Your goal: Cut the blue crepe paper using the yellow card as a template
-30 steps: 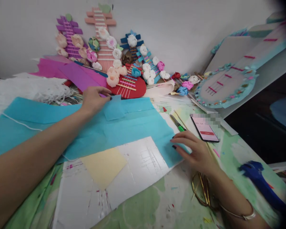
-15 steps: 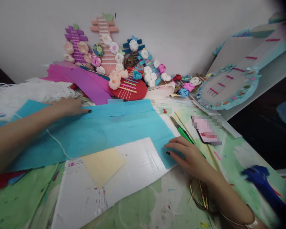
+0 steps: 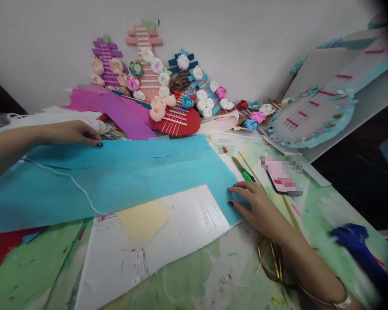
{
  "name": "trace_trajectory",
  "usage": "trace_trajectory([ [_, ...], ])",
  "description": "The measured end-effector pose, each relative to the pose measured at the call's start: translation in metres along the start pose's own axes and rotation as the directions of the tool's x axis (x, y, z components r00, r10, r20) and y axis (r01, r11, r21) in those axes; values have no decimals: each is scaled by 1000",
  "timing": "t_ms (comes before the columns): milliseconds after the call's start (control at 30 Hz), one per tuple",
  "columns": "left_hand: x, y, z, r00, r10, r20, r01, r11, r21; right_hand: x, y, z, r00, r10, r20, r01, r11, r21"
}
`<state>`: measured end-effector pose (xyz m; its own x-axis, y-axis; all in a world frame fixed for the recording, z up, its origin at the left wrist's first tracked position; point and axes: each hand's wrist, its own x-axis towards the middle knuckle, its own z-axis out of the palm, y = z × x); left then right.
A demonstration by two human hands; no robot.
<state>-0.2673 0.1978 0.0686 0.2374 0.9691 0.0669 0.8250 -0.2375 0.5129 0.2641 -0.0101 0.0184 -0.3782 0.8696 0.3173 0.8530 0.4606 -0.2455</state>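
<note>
1. The blue paper (image 3: 132, 185) is lying lengthwise across the tabletop (image 3: 187, 275), covering part of a white board (image 3: 187, 224) and stretching past it toward the left.
2. The right hand (image 3: 258, 206) is resting at the paper's right end, its fingers loosely bent and parted, touching the sheet without gripping anything.
3. The left hand (image 3: 73, 132) is reaching over the paper's upper edge near its left end, fingers curving downward; whether they are pinching the edge, I cannot tell.
4. For good handling, the right fingers should be pressing lightly and evenly, so the sheet is staying put without wrinkling.
5. The left hand would best be working along the edge with gentle outward tension, since paper this thin is probably creasing or tearing easily.
6. The white string (image 3: 80, 186) is crossing the sheet's left half in a loose curve; anyone smoothing there should be watching for it bunching underneath the palm.
7. The paper is looking thin, soft and matte, with a darker band running along its top and faint creases following its length.
8. The board is showing a smooth, slightly shiny face with scratches and pinkish stains, and an angular yellow piece (image 3: 144, 219) is lying flat on it.
9. Beside the right hand, a green-handled knife (image 3: 246, 175) and looped golden scissors (image 3: 276, 267) are lying close.
</note>
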Motion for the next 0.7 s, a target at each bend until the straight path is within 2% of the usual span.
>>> trace_trajectory([
  [67,1,4,-12,990,-92,106,77,987,142,0,-3,-3,999,-44,30,44,999,25],
  [133,3,9,-23,979,-160,126,124,959,256,0,-10,-7,989,-129,71,121,987,101],
  [267,2,15,-35,973,-222,66,172,881,441,1,-24,-15,948,-281,152,233,933,273],
  [367,-7,25,-28,990,-138,-11,122,834,538,1,-27,-16,941,-292,168,227,918,326],
  [500,-33,60,5,993,112,-29,-73,802,593,0,-25,-13,956,-261,135,204,920,336],
  [600,-70,103,46,954,294,53,-271,778,567,0,-20,-11,979,-202,10,190,939,287],
  [633,-85,118,62,929,357,93,-347,762,547,-1,-17,-11,987,-158,-42,164,954,250],
  [700,-115,146,90,808,539,239,-586,691,424,-2,-9,-12,989,-29,-144,51,987,152],
])
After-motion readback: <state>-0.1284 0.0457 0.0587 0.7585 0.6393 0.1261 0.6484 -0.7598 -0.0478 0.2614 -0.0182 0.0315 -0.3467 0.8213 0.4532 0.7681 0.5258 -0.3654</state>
